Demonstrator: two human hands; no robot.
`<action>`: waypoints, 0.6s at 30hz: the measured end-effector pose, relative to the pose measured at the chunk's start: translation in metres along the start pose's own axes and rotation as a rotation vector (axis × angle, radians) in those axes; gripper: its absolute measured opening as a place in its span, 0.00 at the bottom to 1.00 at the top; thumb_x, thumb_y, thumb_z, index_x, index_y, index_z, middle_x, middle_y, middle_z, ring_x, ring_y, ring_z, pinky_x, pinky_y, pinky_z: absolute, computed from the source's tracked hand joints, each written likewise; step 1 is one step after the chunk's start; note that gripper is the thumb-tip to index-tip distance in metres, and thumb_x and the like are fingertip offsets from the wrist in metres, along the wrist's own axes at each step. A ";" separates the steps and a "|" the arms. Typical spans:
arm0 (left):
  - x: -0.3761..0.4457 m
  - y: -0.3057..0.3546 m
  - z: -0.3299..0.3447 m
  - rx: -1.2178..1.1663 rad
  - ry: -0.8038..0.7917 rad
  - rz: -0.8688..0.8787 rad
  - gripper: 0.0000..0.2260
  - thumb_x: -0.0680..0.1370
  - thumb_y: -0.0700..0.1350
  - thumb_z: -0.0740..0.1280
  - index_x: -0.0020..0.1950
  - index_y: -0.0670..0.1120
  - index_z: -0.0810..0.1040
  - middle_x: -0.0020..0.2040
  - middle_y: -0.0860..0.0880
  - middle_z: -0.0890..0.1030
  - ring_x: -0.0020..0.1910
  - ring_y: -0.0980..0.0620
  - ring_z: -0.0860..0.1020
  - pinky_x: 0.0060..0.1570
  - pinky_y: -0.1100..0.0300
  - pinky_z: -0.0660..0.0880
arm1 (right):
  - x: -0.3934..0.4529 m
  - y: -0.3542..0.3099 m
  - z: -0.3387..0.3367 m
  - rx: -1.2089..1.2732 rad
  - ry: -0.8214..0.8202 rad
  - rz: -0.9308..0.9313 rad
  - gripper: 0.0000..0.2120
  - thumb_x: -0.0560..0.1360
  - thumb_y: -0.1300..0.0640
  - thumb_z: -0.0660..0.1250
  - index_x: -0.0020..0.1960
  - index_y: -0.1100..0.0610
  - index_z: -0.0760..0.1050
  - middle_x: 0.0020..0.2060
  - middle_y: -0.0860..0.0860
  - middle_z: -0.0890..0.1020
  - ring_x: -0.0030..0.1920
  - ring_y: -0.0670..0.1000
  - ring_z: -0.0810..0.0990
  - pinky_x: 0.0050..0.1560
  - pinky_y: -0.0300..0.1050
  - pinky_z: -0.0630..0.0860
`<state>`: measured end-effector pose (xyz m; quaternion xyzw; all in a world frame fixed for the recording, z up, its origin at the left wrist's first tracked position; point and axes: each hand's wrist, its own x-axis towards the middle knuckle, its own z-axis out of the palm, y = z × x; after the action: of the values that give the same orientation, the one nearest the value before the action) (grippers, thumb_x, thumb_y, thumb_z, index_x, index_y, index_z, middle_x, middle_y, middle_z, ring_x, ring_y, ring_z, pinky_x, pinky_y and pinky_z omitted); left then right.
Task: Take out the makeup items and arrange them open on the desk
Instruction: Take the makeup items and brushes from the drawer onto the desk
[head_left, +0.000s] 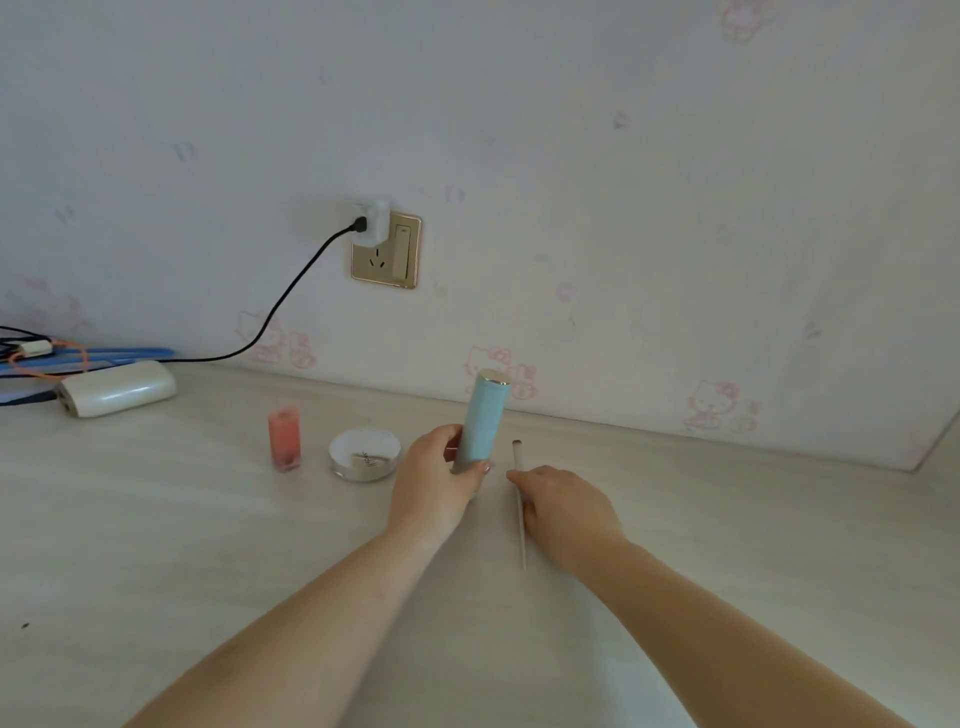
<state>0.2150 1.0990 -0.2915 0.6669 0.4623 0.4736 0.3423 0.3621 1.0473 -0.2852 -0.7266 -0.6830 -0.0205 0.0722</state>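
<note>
My left hand (431, 483) grips a light blue tube with a gold end (483, 421), held upright and tilted slightly right above the desk (156, 545). My right hand (563, 512) holds a thin pale stick with a dark tip (518, 499); the stick runs from near the wall toward me, low over the desk. Left of my hands stand a small pink bottle (284, 439) and a round white compact (365, 453) on the desk.
A white power bank (118, 388) lies at the far left with cables and a blue folder (104, 356) behind it. A black cable (291, 291) runs up to a charger in the gold wall socket (387, 249). The wall runs along the desk's far edge.
</note>
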 end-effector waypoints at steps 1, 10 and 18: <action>0.001 0.000 0.001 -0.010 0.008 -0.003 0.17 0.70 0.43 0.74 0.58 0.46 0.78 0.54 0.49 0.80 0.53 0.52 0.78 0.54 0.58 0.74 | 0.001 0.000 0.001 -0.010 0.005 -0.003 0.22 0.78 0.57 0.52 0.71 0.45 0.63 0.65 0.48 0.72 0.64 0.53 0.70 0.58 0.48 0.71; 0.004 -0.004 0.003 -0.048 0.052 -0.009 0.16 0.70 0.42 0.74 0.57 0.46 0.77 0.52 0.52 0.80 0.51 0.55 0.77 0.49 0.64 0.69 | 0.002 0.003 0.009 0.001 0.060 -0.036 0.21 0.80 0.56 0.52 0.72 0.46 0.63 0.66 0.46 0.71 0.64 0.52 0.69 0.57 0.47 0.73; 0.003 -0.006 0.004 -0.046 0.057 0.003 0.17 0.71 0.42 0.74 0.58 0.45 0.77 0.53 0.51 0.80 0.53 0.54 0.77 0.50 0.64 0.69 | 0.001 0.002 0.012 0.052 0.085 -0.017 0.20 0.80 0.54 0.52 0.71 0.46 0.65 0.66 0.47 0.70 0.64 0.52 0.68 0.59 0.45 0.71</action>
<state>0.2172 1.1040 -0.2974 0.6457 0.4598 0.5037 0.3436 0.3637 1.0492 -0.2969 -0.7172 -0.6856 -0.0342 0.1200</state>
